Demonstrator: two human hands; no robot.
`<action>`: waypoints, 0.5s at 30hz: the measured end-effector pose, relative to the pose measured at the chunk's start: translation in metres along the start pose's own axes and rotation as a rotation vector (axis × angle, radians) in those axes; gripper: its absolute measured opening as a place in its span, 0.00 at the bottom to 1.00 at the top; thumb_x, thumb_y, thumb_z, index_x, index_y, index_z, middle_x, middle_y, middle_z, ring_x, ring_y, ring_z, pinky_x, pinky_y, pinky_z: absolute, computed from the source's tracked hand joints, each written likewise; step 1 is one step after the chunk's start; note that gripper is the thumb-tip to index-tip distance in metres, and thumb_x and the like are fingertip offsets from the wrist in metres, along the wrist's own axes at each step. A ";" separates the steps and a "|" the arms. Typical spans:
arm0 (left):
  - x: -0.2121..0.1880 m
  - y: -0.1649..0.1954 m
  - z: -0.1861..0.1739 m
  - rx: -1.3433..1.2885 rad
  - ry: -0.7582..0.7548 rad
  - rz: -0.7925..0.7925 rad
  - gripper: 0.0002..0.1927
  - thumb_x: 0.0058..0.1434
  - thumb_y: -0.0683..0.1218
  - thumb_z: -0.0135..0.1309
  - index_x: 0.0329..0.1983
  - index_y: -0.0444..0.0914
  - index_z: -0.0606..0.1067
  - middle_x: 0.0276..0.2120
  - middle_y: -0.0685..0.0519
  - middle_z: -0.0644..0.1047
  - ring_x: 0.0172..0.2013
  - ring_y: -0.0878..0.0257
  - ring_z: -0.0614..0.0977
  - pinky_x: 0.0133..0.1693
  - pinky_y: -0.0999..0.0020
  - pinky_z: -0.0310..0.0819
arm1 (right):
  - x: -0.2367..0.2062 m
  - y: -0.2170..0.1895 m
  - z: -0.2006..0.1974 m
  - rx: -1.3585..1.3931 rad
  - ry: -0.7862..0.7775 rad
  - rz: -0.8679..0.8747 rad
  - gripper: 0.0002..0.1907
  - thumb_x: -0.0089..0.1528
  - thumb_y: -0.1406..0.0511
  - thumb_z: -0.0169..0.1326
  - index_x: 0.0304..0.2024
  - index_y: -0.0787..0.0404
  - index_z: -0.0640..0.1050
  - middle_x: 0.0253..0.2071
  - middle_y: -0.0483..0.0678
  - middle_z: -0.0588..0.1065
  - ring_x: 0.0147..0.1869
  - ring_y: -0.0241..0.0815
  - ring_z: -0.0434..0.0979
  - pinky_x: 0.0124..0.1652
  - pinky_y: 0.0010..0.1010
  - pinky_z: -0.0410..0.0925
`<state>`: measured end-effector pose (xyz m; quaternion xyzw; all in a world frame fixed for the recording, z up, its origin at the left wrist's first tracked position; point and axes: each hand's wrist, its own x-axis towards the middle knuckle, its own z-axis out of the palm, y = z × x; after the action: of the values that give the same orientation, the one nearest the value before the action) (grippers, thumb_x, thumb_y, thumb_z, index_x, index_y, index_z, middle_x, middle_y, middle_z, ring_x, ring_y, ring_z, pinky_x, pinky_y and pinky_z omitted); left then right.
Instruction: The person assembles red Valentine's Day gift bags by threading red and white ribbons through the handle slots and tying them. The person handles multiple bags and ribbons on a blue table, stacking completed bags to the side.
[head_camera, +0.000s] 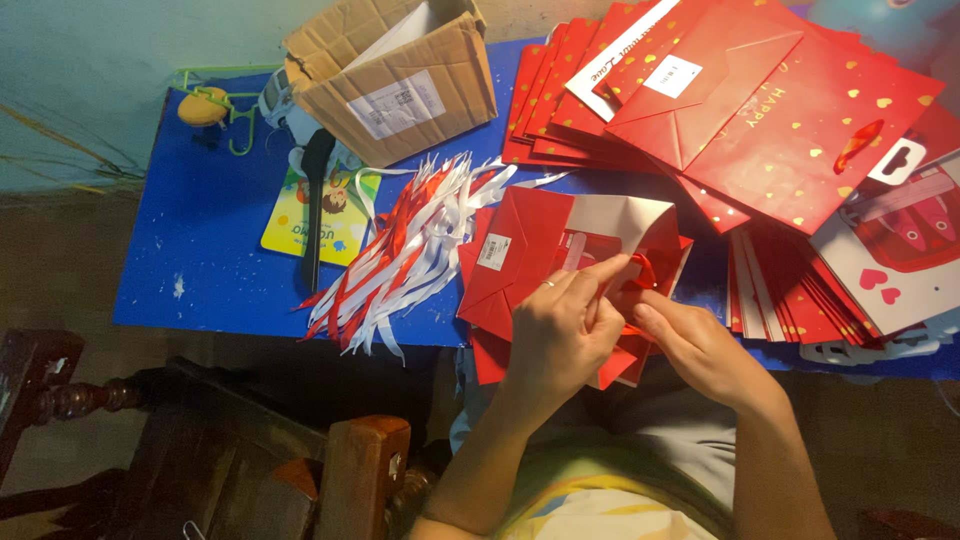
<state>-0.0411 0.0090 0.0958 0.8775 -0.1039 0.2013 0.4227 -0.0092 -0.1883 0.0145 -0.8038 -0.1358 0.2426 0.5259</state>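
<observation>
On the blue bench (200, 250), both hands work one red paper bag (520, 260).
Left hand (560, 335) fingers and right hand (700, 345) fingers pinch a red ribbon (640, 272) at the bag's mouth, just right of the ribbon pile (400, 255).

Left hand (560, 335) and right hand (700, 345) pinch red ribbon (640, 272) at red paper bag (530, 250); ribbon pile (400, 260) beside.

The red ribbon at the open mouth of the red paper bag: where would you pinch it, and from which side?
Pinch the red ribbon at its loop, which stands just above the bag's open mouth, probably coming from the near side. Both the left hand and right hand already reach it that way, and the bag's folded flaps block the far side.
</observation>
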 end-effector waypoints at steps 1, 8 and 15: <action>0.000 0.002 -0.005 0.014 0.007 0.001 0.22 0.57 0.35 0.55 0.56 0.37 0.78 0.26 0.50 0.72 0.27 0.59 0.75 0.32 0.62 0.73 | -0.003 -0.003 -0.001 -0.033 -0.003 0.007 0.17 0.71 0.60 0.42 0.45 0.69 0.76 0.32 0.54 0.75 0.38 0.44 0.72 0.41 0.32 0.70; 0.003 0.005 -0.016 0.038 0.023 -0.011 0.18 0.56 0.35 0.55 0.49 0.39 0.81 0.24 0.52 0.72 0.27 0.59 0.74 0.32 0.62 0.71 | -0.026 -0.018 -0.011 0.339 0.415 -0.369 0.13 0.75 0.67 0.41 0.58 0.68 0.72 0.51 0.51 0.79 0.57 0.41 0.79 0.59 0.32 0.72; -0.008 0.006 -0.030 0.040 -0.141 0.053 0.16 0.56 0.37 0.56 0.48 0.41 0.81 0.29 0.50 0.75 0.35 0.54 0.78 0.39 0.58 0.75 | -0.016 -0.043 0.003 -0.462 0.649 -0.558 0.37 0.55 0.79 0.55 0.66 0.64 0.63 0.73 0.59 0.56 0.78 0.62 0.58 0.74 0.49 0.58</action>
<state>-0.0584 0.0289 0.1128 0.8947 -0.1523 0.1521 0.3914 -0.0224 -0.1763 0.0564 -0.8667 -0.2253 -0.2074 0.3938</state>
